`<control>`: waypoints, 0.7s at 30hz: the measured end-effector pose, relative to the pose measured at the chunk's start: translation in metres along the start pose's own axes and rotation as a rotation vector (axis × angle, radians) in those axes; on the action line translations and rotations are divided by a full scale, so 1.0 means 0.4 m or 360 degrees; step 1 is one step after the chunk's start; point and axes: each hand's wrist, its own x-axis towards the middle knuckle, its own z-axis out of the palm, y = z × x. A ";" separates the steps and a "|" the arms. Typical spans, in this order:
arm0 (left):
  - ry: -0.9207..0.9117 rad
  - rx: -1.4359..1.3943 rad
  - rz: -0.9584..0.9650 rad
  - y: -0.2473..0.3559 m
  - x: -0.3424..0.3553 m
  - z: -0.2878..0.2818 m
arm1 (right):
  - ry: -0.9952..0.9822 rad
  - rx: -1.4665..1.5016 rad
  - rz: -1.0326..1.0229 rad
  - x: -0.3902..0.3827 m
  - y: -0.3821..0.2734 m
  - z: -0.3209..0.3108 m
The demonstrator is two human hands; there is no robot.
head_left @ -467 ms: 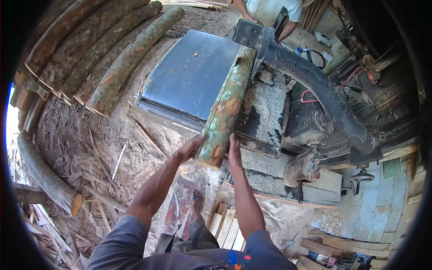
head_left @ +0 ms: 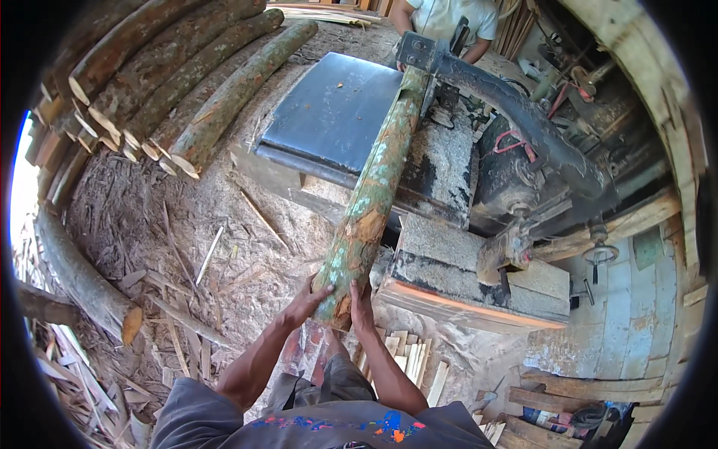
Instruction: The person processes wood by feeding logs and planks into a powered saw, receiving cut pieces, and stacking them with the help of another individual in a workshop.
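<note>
Log [head_left: 368, 213]: long, rounded, rough with bark mottled green, grey and rusty brown; it lies over the right part of the metal table [head_left: 325, 112], its near end jutting well past the front edge toward the person
Left hand [head_left: 305, 301]: cupped to the log's left flank at the near end, thumb up on the bark
Right hand [head_left: 362, 305]: wrapped on the opposite flank; the log is clasped between both hands, though the fingers underneath are hidden
Table surface: smooth, blue-grey, with straight sides and a rounded front lip
Metal bracket [head_left: 416, 52]: dark, blocky, bolted, just by the log's far end; a heavy curved arm [head_left: 523, 97] with chipped coating sweeps rightward from it
Sawdust [head_left: 437, 168]: pale, grainy, spread over the dark deck right of the log
Ground [head_left: 224, 198]: dusty, fibrous, a strip between table and log pile [head_left: 179, 67]; a thin pale stick [head_left: 210, 254] lies across it
</note>
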 end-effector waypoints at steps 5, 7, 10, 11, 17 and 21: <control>0.0049 -0.0062 0.0064 -0.161 -0.241 0.010 | -0.0018 -0.0117 0.0113 -0.279 0.073 0.017; 0.0035 -0.0037 0.0066 -0.240 -0.323 0.011 | 0.0009 -0.0193 0.0127 -0.377 0.136 0.018; 0.0018 -0.0044 0.0077 -0.320 -0.447 0.025 | 0.0018 -0.0180 0.0140 -0.518 0.171 0.023; 0.0015 -0.0066 0.0087 -0.332 -0.483 0.032 | 0.0017 -0.0180 0.0144 -0.560 0.170 0.027; 0.0099 -0.0157 0.0112 -0.520 -0.685 0.005 | -0.0151 -0.0176 0.0194 -0.799 0.285 0.073; 0.0283 -0.0438 -0.0071 -0.633 -0.937 -0.117 | -0.0367 -0.0326 -0.0196 -1.024 0.425 0.189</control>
